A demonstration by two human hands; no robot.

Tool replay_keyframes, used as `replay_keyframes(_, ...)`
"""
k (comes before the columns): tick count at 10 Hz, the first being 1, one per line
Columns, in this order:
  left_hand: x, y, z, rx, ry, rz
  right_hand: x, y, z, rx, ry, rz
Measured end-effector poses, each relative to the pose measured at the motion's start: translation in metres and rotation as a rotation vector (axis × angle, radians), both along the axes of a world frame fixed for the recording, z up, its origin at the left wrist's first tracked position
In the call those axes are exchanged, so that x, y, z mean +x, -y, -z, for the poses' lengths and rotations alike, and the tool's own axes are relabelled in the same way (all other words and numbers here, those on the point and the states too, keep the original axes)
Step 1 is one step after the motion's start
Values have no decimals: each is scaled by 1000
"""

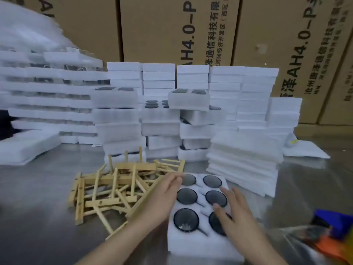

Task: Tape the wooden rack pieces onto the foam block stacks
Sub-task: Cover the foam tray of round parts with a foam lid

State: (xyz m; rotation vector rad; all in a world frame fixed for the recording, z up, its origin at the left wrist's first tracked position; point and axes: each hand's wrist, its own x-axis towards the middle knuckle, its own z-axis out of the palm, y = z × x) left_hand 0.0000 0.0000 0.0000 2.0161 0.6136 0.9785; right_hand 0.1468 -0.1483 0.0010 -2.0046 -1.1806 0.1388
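Middle cardboard box (177, 29): sideways print "AH4.0-P", "通信科技有限"; right cardboard box (292, 44): same "AH4.0-P", plus "沧州".

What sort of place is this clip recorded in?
Probably a packing bench in a factory or warehouse: printed cardboard cartons line the back, white foam blocks stand in many stacks on a metal table, and a heap of wooden rack pieces lies in front.

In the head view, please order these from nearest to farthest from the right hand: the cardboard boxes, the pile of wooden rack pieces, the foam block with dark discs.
1. Foam block with dark discs: directly under the right hand.
2. Pile of wooden rack pieces: left, beyond the block.
3. Cardboard boxes: far back, behind the foam stacks.
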Motion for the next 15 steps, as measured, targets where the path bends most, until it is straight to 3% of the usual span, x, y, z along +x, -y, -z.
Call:
replay_keyframes(1,19,-7,5,-133,130,-79,9,-21,-2,-97,-81,-67)
replay_keyframes(4,29,-10,10,12,212,-149,33,-52,-8,-40,-277,-108)
replay_keyframes(5,23,-6,12,106,214,-207,34,-49,-7,19,-365,-122)
replay_keyframes(6,11,-5,10,379,126,-242,35,-41,-7,-27,-485,-83)
replay_keyframes(7,3,-11,9,668,-287,-266,34,-37,-11,-107,-370,11)
replay_keyframes(8,5,-14,14,810,-594,-381,32,-32,-14,-280,-132,95)
replay_keyframes(10,35,-9,23,981,-752,-523,47,-29,-17,-302,-97,168)
replay_keyframes(11,51,-27,20,856,-967,-346,47,-26,-15,-185,-108,183)
replay_keyframes(13,54,-30,17,703,-1300,-427,48,-17,-13,24,-344,119)
replay_keyframes(14,50,-27,15,560,-1336,-474,46,-21,-14,42,-372,112)
replay_keyframes(15,47,-25,14,556,-1351,-494,42,-34,-14,40,-308,147)
